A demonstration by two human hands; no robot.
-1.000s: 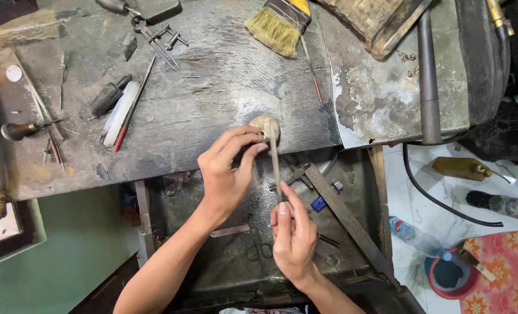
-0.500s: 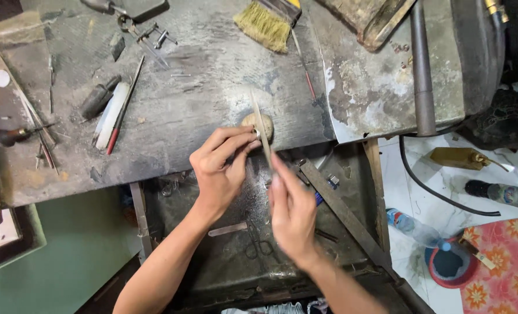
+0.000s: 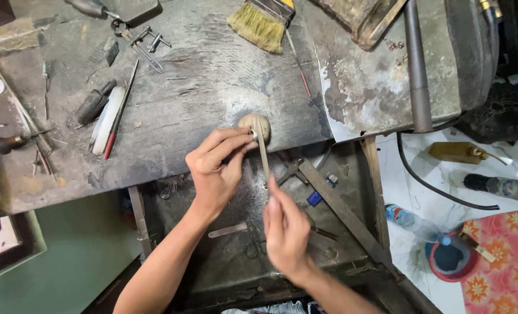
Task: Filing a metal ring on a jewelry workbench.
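Head view, frame centre: left hand (image 3: 215, 168) fingers pinched shut on a small ring (image 3: 253, 135) pressed against the rounded wooden peg (image 3: 254, 125) at the workbench (image 3: 212, 87) edge, while right hand (image 3: 285, 229), just below, fingers closed, grips a slim file (image 3: 263, 154) slanting up across the ring.

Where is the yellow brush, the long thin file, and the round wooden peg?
yellow brush (image 3: 258, 26): head view, on the bristles.
long thin file (image 3: 263, 152): head view, mid-blade, above the right hand.
round wooden peg (image 3: 252, 121): head view, on its rounded top.
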